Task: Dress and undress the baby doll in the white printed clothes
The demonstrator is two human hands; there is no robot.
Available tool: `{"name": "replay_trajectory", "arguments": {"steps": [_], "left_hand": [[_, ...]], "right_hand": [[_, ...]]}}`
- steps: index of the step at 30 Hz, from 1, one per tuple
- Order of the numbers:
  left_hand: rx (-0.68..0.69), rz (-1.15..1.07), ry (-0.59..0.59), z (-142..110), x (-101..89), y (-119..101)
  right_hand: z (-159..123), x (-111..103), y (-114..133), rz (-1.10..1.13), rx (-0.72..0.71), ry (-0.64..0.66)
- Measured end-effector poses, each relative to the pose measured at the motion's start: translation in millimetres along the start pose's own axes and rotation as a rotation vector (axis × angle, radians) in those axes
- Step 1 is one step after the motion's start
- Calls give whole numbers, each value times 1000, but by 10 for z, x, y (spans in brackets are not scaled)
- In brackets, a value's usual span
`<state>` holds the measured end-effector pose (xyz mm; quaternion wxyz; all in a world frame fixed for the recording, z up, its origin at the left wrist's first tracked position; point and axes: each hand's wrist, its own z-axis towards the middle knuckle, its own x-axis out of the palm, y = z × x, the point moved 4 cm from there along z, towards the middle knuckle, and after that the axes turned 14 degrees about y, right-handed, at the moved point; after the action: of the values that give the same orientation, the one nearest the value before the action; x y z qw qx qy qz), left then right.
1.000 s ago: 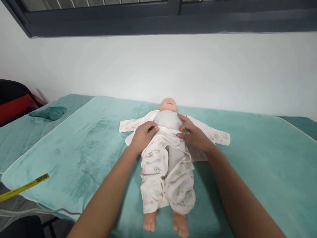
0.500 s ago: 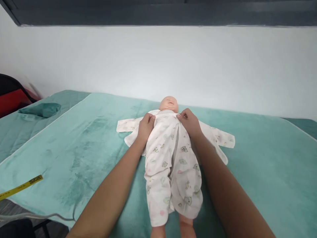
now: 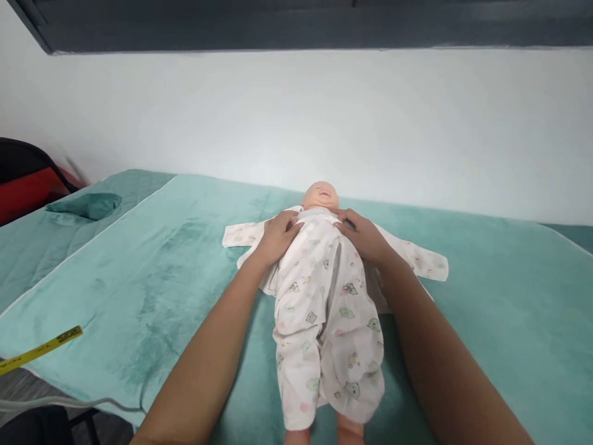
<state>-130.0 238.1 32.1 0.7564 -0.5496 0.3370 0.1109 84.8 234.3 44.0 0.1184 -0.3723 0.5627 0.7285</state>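
A baby doll (image 3: 320, 195) lies on its back, its head toward the wall and its feet toward me. White printed baby pants (image 3: 303, 296) cover its legs and reach up to the chest. Beneath them a white printed top (image 3: 432, 264) spreads out, both sleeves stretched sideways. My left hand (image 3: 278, 235) rests on one side of the upper chest, thumb and fingers apart at the waistband. On the opposite side my right hand (image 3: 365, 236) touches the waistband with its fingers spread. The fingertips of both hands are partly hidden.
A green plush cover (image 3: 185, 266) lies under the doll. At the left are a yellow strip (image 3: 41, 350), a grey cable (image 3: 69, 403), a green fabric piece (image 3: 86, 207) and a red and black bag (image 3: 30, 191). A white wall (image 3: 296, 117) stands behind.
Both hands have loosened their pinch on the waistband, and their fingers now lie spread on the doll's chest. The view has shifted slightly.
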Motion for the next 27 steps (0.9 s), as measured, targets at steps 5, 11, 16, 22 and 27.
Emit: {"name": "replay_trajectory", "arguments": {"steps": [5, 11, 16, 22, 27], "left_hand": [[-114, 102, -71, 42, -12, 43], [-145, 246, -144, 60, 55, 98], [-136, 346, -211, 61, 87, 129], [-154, 405, -287, 10, 73, 212], [67, 399, -275, -205, 54, 120]], "right_hand": [[102, -7, 122, -289, 3, -3], [286, -16, 299, -610, 14, -17], [357, -17, 178, -517, 77, -72], [76, 57, -43, 45, -50, -315], [-268, 78, -40, 101, -8, -473]]}}
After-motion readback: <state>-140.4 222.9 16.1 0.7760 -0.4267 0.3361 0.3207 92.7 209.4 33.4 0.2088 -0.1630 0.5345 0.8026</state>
